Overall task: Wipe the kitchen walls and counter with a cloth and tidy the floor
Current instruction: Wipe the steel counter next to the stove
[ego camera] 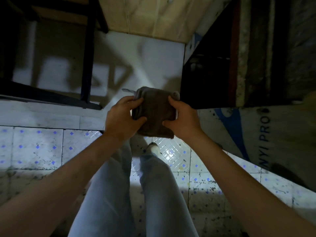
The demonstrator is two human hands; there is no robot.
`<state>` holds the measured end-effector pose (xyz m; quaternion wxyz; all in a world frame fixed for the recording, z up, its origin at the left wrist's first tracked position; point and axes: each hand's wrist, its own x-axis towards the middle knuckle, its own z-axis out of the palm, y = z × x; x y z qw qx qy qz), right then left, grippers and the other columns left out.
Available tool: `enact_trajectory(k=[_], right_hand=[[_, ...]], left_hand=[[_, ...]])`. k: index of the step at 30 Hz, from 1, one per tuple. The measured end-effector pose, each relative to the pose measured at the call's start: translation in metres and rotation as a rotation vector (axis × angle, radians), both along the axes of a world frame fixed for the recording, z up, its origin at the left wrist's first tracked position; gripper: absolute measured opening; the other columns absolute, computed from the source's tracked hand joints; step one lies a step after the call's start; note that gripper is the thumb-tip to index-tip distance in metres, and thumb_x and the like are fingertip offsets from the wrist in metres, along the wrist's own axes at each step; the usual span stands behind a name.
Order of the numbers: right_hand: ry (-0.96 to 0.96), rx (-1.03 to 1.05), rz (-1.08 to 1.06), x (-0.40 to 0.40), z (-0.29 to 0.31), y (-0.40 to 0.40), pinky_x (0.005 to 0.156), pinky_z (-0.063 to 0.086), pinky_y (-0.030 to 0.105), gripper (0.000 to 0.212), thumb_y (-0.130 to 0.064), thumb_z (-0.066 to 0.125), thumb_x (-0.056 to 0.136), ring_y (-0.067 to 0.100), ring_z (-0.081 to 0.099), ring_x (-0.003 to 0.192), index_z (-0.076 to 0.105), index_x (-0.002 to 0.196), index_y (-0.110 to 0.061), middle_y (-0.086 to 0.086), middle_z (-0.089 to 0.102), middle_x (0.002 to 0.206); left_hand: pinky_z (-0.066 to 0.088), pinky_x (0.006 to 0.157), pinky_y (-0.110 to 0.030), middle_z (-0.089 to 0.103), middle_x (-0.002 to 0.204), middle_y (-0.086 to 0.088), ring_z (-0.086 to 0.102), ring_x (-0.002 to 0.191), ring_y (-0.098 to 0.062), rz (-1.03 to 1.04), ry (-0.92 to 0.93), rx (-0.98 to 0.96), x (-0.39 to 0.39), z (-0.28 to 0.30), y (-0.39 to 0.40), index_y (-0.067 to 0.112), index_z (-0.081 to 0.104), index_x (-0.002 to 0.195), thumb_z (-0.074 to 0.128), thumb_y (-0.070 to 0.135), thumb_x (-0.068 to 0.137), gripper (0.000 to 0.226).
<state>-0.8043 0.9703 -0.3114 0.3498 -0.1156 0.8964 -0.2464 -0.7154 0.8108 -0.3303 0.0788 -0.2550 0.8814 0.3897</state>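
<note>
A folded brown cloth (154,112) is held in front of me at waist height, over the floor. My left hand (122,118) grips its left edge with thumb and fingers pinched around it. My right hand (182,117) grips its right edge the same way. A grey corner of the cloth sticks out at the top left. The floor (39,147) below is white tile with small blue diamonds and dark specks of dirt.
A dark metal stand with legs (87,57) is at the left. A dark counter or cabinet (213,65) is at the right, with a printed white sheet (248,130) below it. A plain white raised floor (145,57) lies ahead. My legs in light jeans are below.
</note>
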Motion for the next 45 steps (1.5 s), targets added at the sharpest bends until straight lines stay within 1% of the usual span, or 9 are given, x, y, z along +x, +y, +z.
enact_trajectory(k=[5, 8, 13, 17, 23, 28, 36, 40, 45], right_hand=[[0.051, 0.023, 0.140, -0.007, 0.053, -0.008, 0.099, 0.038, 0.028, 0.083, -0.025, 0.075, 0.074, 0.027, 0.048, 0.125, 0.032, 0.145, -0.032, 0.004, 0.051, 0.138], [0.051, -0.078, 0.143, -0.007, 0.087, -0.015, 0.090, 0.039, 0.020, 0.084, -0.019, 0.078, 0.073, 0.024, 0.052, 0.119, 0.035, 0.145, -0.026, 0.008, 0.056, 0.130], [0.062, -0.117, 0.222, -0.007, 0.136, -0.033, 0.101, 0.037, 0.023, 0.084, -0.019, 0.077, 0.074, 0.021, 0.045, 0.129, 0.032, 0.145, -0.025, 0.003, 0.049, 0.140], [0.101, -0.111, 0.291, 0.008, 0.170, -0.049, 0.098, 0.036, 0.019, 0.082, -0.020, 0.075, 0.076, 0.020, 0.045, 0.129, 0.032, 0.145, -0.028, 0.000, 0.049, 0.141], [0.094, -0.106, 0.344, 0.044, 0.207, -0.082, 0.099, 0.044, 0.027, 0.084, -0.024, 0.075, 0.076, 0.020, 0.049, 0.126, 0.029, 0.146, -0.030, 0.000, 0.053, 0.136], [0.123, -0.076, 0.355, 0.071, 0.224, -0.118, 0.088, 0.050, 0.031, 0.083, -0.027, 0.073, 0.075, 0.022, 0.057, 0.114, 0.029, 0.145, -0.032, 0.002, 0.061, 0.127], [0.136, -0.071, 0.341, 0.102, 0.242, -0.187, 0.095, 0.040, 0.023, 0.080, -0.024, 0.075, 0.075, 0.020, 0.049, 0.125, 0.035, 0.144, -0.027, 0.003, 0.052, 0.137], [0.134, -0.081, 0.318, 0.111, 0.238, -0.210, 0.083, 0.037, 0.013, 0.080, -0.020, 0.076, 0.074, 0.016, 0.053, 0.119, 0.036, 0.144, -0.023, 0.003, 0.056, 0.132], [0.181, -0.050, 0.305, 0.105, 0.234, -0.235, 0.086, 0.041, 0.016, 0.080, -0.023, 0.075, 0.075, 0.017, 0.057, 0.116, 0.035, 0.144, -0.027, 0.003, 0.059, 0.129]], left_hand=[[0.045, 0.089, -0.029, 0.055, 0.131, 0.000, 0.061, 0.101, -0.024, 0.045, -0.007, -0.078, 0.008, 0.057, -0.002, 0.027, 0.057, 0.128, 0.079, 0.025, 0.070, 0.062], [0.047, 0.091, -0.032, 0.054, 0.131, 0.000, 0.058, 0.109, -0.023, 0.065, 0.011, -0.146, 0.012, 0.089, -0.010, 0.029, 0.057, 0.128, 0.078, 0.031, 0.070, 0.062], [0.045, 0.092, -0.031, 0.054, 0.132, 0.003, 0.057, 0.112, -0.020, 0.142, 0.061, -0.187, 0.028, 0.136, -0.026, 0.027, 0.058, 0.127, 0.078, 0.030, 0.070, 0.061], [0.046, 0.094, -0.033, 0.055, 0.129, 0.002, 0.055, 0.114, -0.021, 0.172, 0.077, -0.190, 0.051, 0.169, -0.037, 0.025, 0.058, 0.127, 0.077, 0.029, 0.071, 0.060], [0.045, 0.097, -0.035, 0.052, 0.132, 0.001, 0.052, 0.117, -0.021, 0.157, 0.044, -0.214, 0.089, 0.211, -0.072, 0.024, 0.055, 0.130, 0.074, 0.033, 0.075, 0.059], [0.040, 0.096, -0.027, 0.050, 0.133, 0.006, 0.051, 0.117, -0.016, 0.153, 0.051, -0.187, 0.118, 0.231, -0.106, 0.026, 0.054, 0.131, 0.072, 0.036, 0.076, 0.059], [0.038, 0.098, -0.026, 0.048, 0.136, 0.004, 0.049, 0.120, -0.016, 0.147, 0.074, -0.164, 0.155, 0.249, -0.171, 0.024, 0.052, 0.133, 0.071, 0.034, 0.078, 0.059], [0.036, 0.100, -0.026, 0.047, 0.138, 0.004, 0.048, 0.122, -0.017, 0.122, 0.059, -0.144, 0.157, 0.248, -0.200, 0.026, 0.052, 0.133, 0.072, 0.033, 0.078, 0.059], [0.037, 0.099, -0.026, 0.047, 0.137, 0.003, 0.049, 0.121, -0.017, 0.141, 0.068, -0.107, 0.146, 0.243, -0.222, 0.025, 0.051, 0.133, 0.072, 0.032, 0.078, 0.060]])
